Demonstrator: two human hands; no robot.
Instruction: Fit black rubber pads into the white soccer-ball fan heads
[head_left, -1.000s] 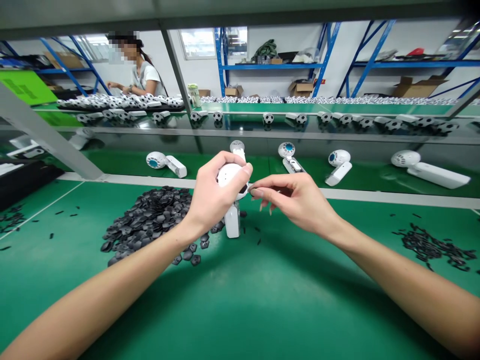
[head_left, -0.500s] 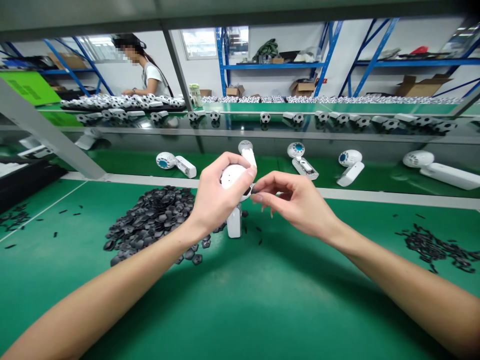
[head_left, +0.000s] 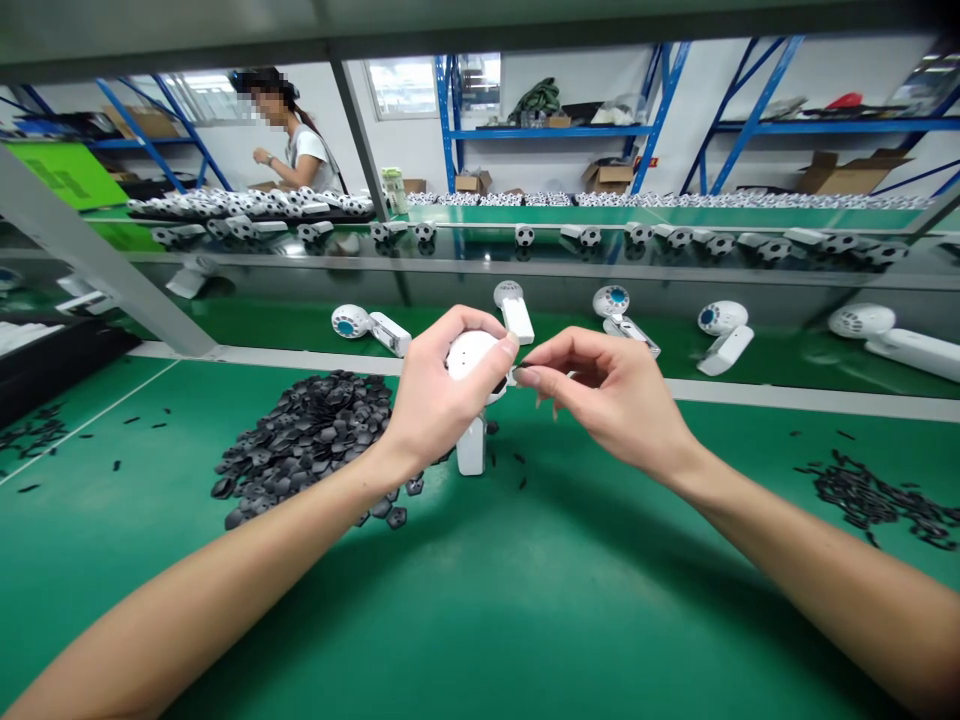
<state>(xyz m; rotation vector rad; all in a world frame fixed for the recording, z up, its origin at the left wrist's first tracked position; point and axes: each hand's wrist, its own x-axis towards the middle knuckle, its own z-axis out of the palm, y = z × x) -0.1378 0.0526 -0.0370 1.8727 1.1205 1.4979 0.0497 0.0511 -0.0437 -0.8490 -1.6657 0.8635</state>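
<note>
Green matting [head_left: 540,610] covers the bench and runs on beneath both forearms; a pale strip [head_left: 750,392] edges its far side, with a grey metal strut [head_left: 97,250] slanting down at far left; the hands work just short of that strip. The left hand [head_left: 442,395] has its fingers closed around the round head of one white device [head_left: 471,358], whose white handle [head_left: 471,445] points down towards the mat; the right hand [head_left: 615,395] brings thumb and forefinger together at that head, though whether they pinch anything is too small to tell. One large heap of black hexagonal pieces [head_left: 307,445] lies left of the hands; a smaller scatter [head_left: 877,497] lies right. Five white devices [head_left: 611,302] rest on the green shelf beyond; further rows are too many to count; one co-worker [head_left: 292,140] stands at the far bench, before blue steel shelving [head_left: 660,125].
</note>
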